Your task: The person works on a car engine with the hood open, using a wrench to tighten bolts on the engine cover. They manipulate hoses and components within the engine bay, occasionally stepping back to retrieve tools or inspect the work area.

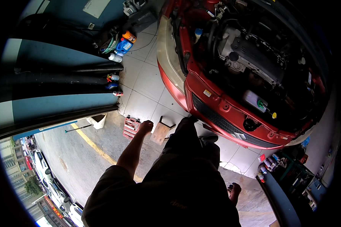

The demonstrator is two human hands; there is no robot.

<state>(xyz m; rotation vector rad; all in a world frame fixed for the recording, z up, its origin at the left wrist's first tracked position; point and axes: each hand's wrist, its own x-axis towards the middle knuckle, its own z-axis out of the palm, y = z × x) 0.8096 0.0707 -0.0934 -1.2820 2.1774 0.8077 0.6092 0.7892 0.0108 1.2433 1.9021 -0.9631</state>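
Observation:
My left hand (pixel 146 126) hangs at my left side with its fingers curled in, and nothing shows in it. Below it on the floor lie an open red socket set case (pixel 131 127) and a small wooden-topped stool (pixel 161 132). My right hand (pixel 235 190) is low by my right side, partly shadowed, its fingers bent; whatever they may hold I cannot make out. Ahead of me stands a red car (pixel 223 108) with its hood raised. Its engine (pixel 250 56) and a pale fluid reservoir (pixel 255 100) lie exposed. Neither hand touches the car.
Bottles, including a blue jug (pixel 124 46) and an orange bottle (pixel 129 36), stand along the left wall. A white bucket (pixel 97 121) sits near the doorway. Spray cans (pixel 269 163) and a dark tool cart (pixel 297 172) are at the right. White cars (pixel 41 163) are parked outside.

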